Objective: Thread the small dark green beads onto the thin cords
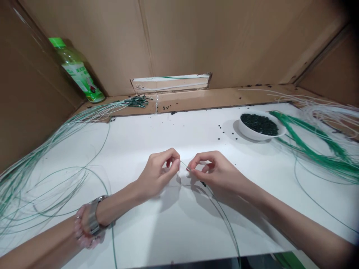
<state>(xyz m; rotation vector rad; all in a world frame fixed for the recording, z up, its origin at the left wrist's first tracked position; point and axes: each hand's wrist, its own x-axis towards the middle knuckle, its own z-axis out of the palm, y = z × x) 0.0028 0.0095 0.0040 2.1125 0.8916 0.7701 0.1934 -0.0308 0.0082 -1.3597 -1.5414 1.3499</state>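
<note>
Close together above the white work surface [179, 134], both of my hands pinch the same thin green string. My left hand [157, 175] has thumb and forefinger closed at one end of a short span of it. Just to the right, my right hand [220, 170] pinches the string between its fingertips. From there the green string [228, 220] trails down past the front edge. A few dark beads [203, 184] show just under the right hand. Whether a bead sits between the fingertips is hidden. Loose dark beads lie beyond the right hand, near a white bowl [248, 134] full of them.
Cardboard walls [174, 37] surround the back and sides. A green-capped bottle [80, 76] leans at back left. Strands with beaded ends [137, 101] spread down the left side. Green string bundles [322, 144] and white strings [325, 108] lie at right beside the bowl.
</note>
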